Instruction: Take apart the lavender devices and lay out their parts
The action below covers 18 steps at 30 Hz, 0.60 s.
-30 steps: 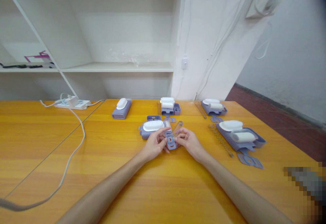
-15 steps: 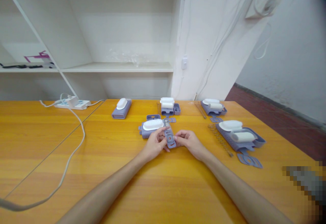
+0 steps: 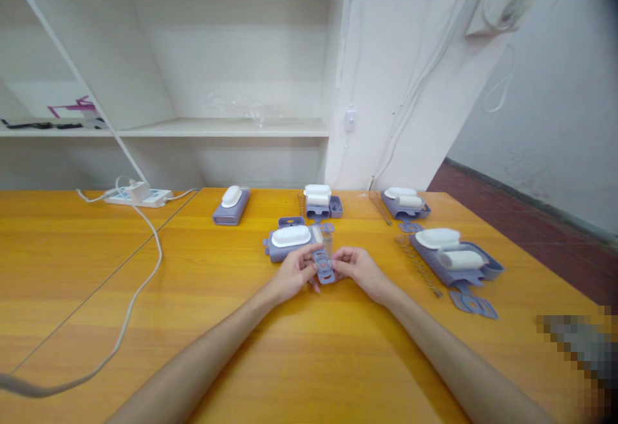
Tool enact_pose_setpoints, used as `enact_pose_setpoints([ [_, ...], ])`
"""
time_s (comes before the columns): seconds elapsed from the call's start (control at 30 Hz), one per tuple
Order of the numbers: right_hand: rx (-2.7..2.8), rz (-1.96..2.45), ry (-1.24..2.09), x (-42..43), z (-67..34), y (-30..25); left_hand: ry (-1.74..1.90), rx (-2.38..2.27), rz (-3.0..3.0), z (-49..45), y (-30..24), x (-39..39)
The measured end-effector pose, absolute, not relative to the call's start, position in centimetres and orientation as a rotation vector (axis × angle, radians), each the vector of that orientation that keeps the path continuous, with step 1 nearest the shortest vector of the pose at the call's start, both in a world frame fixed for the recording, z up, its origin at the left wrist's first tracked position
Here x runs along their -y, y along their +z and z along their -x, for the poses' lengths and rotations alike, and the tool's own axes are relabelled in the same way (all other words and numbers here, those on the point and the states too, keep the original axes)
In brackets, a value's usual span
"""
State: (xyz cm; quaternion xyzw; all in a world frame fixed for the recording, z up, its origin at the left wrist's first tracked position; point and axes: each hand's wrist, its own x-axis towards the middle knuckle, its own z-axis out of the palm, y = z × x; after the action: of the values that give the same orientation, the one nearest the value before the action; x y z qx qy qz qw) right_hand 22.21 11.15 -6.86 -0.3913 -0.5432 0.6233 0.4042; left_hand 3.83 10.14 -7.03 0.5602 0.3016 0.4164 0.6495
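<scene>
My left hand (image 3: 293, 275) pinches a flat purple plastic piece with cut-outs (image 3: 324, 267) between thumb and fingers. From the right, my right hand (image 3: 360, 271) closes its fingertips on a thin, see-through coil that looks like a metal spring (image 3: 328, 242), blurred and standing up beside the flat piece. How the two parts meet is too small to tell. Just behind the left hand is a purple case (image 3: 277, 255) carrying a white bristled brush head (image 3: 291, 237). A white roller (image 3: 317, 235) lies to the right of that head, partly behind my fingers.
Similar purple sets stand at the back left (image 3: 232, 208), back middle (image 3: 317, 204), back right (image 3: 404, 202) and right (image 3: 451, 257). Long springs (image 3: 419, 265) and flat purple pieces (image 3: 474, 304) lie by the right-hand ones. A cable (image 3: 140, 282) runs from a power strip (image 3: 140, 195) on the left.
The spring has swung from lying along the flat piece to its right side, near my right fingertips. The white roller behind now shows more. My hands have hardly moved.
</scene>
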Motion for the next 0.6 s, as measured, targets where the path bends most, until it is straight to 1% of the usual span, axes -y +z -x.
enact_pose_setpoints([
  [0.37,1.381,1.060,1.552,-10.94,-21.99,-6.80,0.904,-0.637,-1.306,-3.33,-7.37,-10.38],
  [0.6,1.376,1.030,1.545,-10.86,-22.02,-6.77,0.885,-0.617,-1.275,-3.26,-7.21,-10.32],
])
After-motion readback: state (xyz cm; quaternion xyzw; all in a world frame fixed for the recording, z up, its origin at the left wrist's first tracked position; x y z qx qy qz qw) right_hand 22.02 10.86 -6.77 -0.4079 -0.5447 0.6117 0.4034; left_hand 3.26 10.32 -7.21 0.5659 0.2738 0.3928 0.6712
